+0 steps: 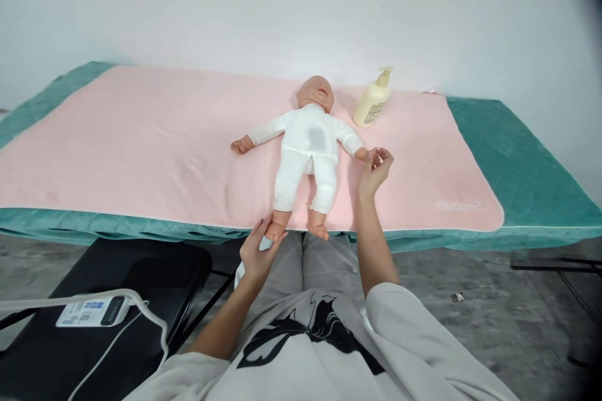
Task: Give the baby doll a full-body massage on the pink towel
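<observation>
A baby doll [310,131] with a white cloth body lies on its back on a pink mat [155,138], head toward the wall. A grey patch shows on its torso. At the near edge, my left hand [258,252] has its fingers and thumb around the doll's foot on the left side of the view. My right hand [375,175] is closed on the doll's hand on the right side, with fingers curled; part of the doll's hand is hidden. Beyond my right hand stands a cream pump bottle [372,103], near the doll's head.
The mat lies over a green cloth [527,169] on the table, against a white wall. Left of my legs is a black chair [155,269]. A white cable [108,351] and a labelled white device [91,312] are in front of it.
</observation>
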Motion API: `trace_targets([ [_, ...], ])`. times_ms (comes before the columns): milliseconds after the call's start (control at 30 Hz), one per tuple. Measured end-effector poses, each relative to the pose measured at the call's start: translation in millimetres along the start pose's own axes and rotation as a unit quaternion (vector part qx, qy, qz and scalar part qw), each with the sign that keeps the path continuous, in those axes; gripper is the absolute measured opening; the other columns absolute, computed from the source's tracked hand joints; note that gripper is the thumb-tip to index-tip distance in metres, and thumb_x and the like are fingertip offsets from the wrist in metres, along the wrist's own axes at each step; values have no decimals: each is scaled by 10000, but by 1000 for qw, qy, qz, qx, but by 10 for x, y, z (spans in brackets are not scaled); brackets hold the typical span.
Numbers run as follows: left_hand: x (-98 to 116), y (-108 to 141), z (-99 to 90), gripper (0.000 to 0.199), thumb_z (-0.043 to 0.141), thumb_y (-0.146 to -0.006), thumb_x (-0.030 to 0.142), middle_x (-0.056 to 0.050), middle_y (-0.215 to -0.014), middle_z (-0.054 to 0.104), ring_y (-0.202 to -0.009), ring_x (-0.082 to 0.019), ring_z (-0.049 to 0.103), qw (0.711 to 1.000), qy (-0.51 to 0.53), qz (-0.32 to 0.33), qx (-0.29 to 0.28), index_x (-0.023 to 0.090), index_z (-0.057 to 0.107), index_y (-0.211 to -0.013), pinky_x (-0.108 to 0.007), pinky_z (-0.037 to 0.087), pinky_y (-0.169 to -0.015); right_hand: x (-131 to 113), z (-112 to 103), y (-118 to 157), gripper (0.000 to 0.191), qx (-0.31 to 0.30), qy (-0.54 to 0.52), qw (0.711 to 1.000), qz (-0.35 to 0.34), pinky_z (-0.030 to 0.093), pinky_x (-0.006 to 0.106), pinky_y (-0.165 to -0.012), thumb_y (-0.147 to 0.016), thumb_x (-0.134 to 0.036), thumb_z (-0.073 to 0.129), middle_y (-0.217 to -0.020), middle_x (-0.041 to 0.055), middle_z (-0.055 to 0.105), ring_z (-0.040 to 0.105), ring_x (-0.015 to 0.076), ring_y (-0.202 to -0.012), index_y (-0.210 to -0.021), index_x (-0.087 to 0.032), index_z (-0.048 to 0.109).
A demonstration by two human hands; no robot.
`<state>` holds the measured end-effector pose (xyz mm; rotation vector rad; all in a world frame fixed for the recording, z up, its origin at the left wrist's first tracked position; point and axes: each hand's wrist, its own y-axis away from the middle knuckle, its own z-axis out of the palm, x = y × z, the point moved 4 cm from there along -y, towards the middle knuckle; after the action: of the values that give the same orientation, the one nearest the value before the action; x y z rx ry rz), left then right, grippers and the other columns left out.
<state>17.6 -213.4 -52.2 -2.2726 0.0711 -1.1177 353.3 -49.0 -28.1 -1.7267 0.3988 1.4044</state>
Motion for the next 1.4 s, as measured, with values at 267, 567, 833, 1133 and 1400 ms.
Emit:
trace_targets([
  [267, -45, 81, 55, 469, 813, -772, 345, -91, -1147, 764, -1110, -308, 719, 999, 15, -27, 21, 219, 711, -1213, -433, 595, -993, 32, -50, -28, 367, 2, 27, 999, 20, 526, 433, -1026, -927, -408, 531, -1135, 122, 606, 638, 187, -1025, -1188, -150, 529],
  [567, 6, 57, 22, 495, 797, -791, 328, -87, -1158, 761, -1175, -283, 688, 997, 43, -9, 58, 229, 671, -1259, -448, 580, -1029, 116, 12, -28, 569, -33, -26, 998, -46, 538, 472, -1037, -894, -417, 601, -1403, 168, 492, 576, 224, -1267, -1391, -193, 434],
  [833, 166, -88, 139, 498, 786, -802, 327, -100, -1179, 751, -1256, -284, 638, 994, 87, -28, 65, 227, 657, -1273, -447, 561, -1049, -195, 137, 120, 507, -76, -15, 985, -157, 579, 415, -1009, -928, -440, 601, -1313, 144, 568, 583, 227, -1293, -1366, -198, 521],
  [1133, 496, -632, 267, 506, 751, -835, 379, -76, -1248, 726, -1322, -264, 588, 994, 98, -7, 51, 231, 636, -1305, -448, 521, -1106, -492, 271, 263, 431, -210, 82, 928, -296, 509, 469, -1135, -1015, -423, 410, -1284, 141, 680, 618, 241, -1276, -1279, -198, 666],
  [1400, 672, -1018, 322, 568, 761, -835, 381, -76, -1317, 692, -1272, -259, 630, 993, 107, 19, 38, 236, 595, -1358, -445, 521, -1112, -543, 355, 330, 388, -271, 99, 888, -358, 534, 451, -1141, -1041, -322, 383, -1272, 61, 716, 618, 205, -1300, -1244, -243, 704],
])
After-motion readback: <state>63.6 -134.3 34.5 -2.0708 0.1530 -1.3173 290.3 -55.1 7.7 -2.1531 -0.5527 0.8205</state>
